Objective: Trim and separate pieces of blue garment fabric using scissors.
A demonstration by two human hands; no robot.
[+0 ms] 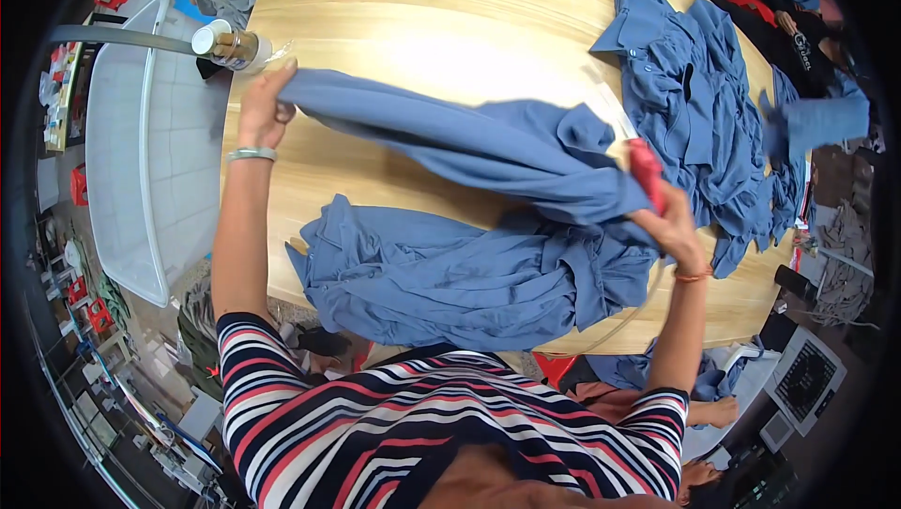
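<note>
A long blue cloth garment [441, 129] is stretched in the air across the table between my two hands. My left hand [265, 113] is closed on its end at the far left. My right hand [671, 226] is closed at the garment's other end and also has a red object [646, 169] in its grasp. That red piece is blurred, so its kind is unclear; a pale strip lies just beyond it. Under the stretched cloth, a second blue garment [422, 274] lies crumpled along the near table edge.
More blue garments with buttons [671, 87] are heaped on the right of the wooden table [422, 2]. A paper cup and jar [235, 47] are at the left edge, beside a white tub [122, 162]. Other people work at the far left, far right and lower right.
</note>
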